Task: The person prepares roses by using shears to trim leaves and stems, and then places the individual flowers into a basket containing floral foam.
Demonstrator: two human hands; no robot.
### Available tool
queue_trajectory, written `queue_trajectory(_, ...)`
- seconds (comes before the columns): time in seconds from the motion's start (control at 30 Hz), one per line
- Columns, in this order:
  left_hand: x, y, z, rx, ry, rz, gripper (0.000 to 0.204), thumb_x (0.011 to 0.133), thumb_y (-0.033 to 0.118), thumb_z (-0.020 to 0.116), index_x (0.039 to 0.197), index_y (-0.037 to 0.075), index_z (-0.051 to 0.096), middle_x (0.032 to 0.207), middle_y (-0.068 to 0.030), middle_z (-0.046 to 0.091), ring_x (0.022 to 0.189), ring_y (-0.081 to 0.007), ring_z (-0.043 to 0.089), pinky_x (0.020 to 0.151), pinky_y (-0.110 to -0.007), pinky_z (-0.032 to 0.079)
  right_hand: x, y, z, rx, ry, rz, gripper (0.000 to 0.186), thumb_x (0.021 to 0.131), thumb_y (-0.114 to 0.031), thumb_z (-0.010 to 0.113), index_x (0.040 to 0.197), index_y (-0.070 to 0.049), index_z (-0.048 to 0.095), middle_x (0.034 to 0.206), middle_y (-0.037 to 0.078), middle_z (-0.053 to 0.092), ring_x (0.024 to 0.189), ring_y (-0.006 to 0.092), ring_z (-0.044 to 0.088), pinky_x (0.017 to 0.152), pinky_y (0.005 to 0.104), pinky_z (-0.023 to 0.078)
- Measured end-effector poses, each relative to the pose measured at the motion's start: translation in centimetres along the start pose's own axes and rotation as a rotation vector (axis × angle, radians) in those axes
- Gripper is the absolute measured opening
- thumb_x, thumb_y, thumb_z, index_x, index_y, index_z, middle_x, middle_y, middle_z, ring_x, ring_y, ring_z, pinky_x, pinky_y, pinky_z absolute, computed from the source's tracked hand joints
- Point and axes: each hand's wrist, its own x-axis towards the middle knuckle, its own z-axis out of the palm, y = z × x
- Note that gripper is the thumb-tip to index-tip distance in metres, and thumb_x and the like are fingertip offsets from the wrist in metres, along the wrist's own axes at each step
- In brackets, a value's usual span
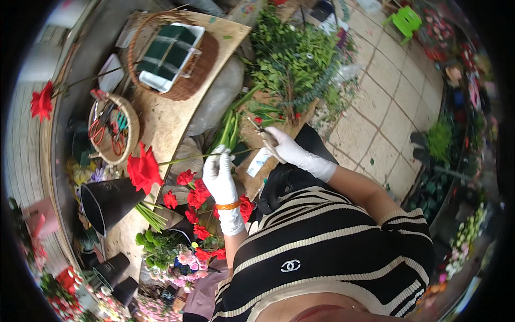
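Observation:
A red rose (144,169) with a long green stem lies sideways before me, its bloom to the left. My left hand (217,172), in a white glove with an orange band at the wrist, pinches the stem. Farther right, my gloved right hand (284,147) is closed round pruning shears (258,127), whose blades point away to the upper left. The stem's cut end reaches toward the right hand, apart from the blades. Several more red roses (199,194) cluster beside and below my left forearm.
A handled wicker basket (199,80) holds a dark green block in a white tray. Scissors fill a smaller basket (133,137) on the wooden table (161,121). A black bucket (115,206) lies tilted at left. Leafy branches (289,59) are heaped ahead; a green stool (406,22) stands beyond.

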Motion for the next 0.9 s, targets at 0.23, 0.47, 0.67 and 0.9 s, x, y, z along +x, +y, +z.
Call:
queue_trajectory(0.23, -0.7, -0.9, -0.3, 0.014, 0.003, -0.018, 0.018, 0.089, 0.007, 0.059, 0.105, 0.000, 0.063, 0.091, -0.0087, 0.066, 0.075, -0.0106, 0.059, 0.072, -0.023, 0.050, -0.1, 1.8, -0.6, -0.117, -0.030, -0.025, 0.054, 0.076, -0.008, 0.072, 0.122, -0.001, 0.045, 0.104, 0.006, 0.059, 0.095, 0.0134, 0.056, 0.081, 0.0272, 0.046)
queue_trajectory(0.47, -1.2, -1.2, -0.4, -0.045, 0.040, -0.012, 0.019, 0.089, 0.004, 0.058, 0.107, 0.000, 0.062, 0.095, -0.0085, 0.066, 0.078, -0.0106, 0.059, 0.074, -0.023, 0.049, -0.1, 1.6, -0.6, -0.137, -0.028, -0.032, 0.054, 0.077, -0.009, 0.071, 0.123, -0.001, 0.044, 0.106, 0.006, 0.060, 0.096, 0.0142, 0.056, 0.083, 0.0272, 0.046)
queue_trajectory(0.67, -1.4, -1.3, 0.6, -0.024, -0.008, -0.037, 0.026, 0.085, -0.002, 0.060, 0.111, -0.002, 0.059, 0.101, -0.0079, 0.065, 0.088, -0.0119, 0.061, 0.079, -0.024, 0.048, -0.1, 0.9, -1.8, -0.056, -0.075, -0.088, 0.057, 0.077, -0.002, 0.070, 0.126, -0.001, 0.041, 0.098, 0.004, 0.055, 0.083, 0.0114, 0.056, 0.066, 0.0243, 0.050)
queue_trajectory(0.9, -1.2, -1.8, 3.3, -0.127, 0.010, -0.050, 0.024, 0.081, -0.005, 0.062, 0.105, -0.002, 0.062, 0.108, -0.0096, 0.064, 0.092, -0.0133, 0.061, 0.083, -0.028, 0.049, 0.3, -3.6, -4.1, 0.017, -0.209, 0.075, 0.048, 0.077, -0.004, 0.069, 0.119, -0.002, 0.047, 0.083, 0.002, 0.054, 0.069, 0.0090, 0.057, 0.057, 0.0225, 0.048)
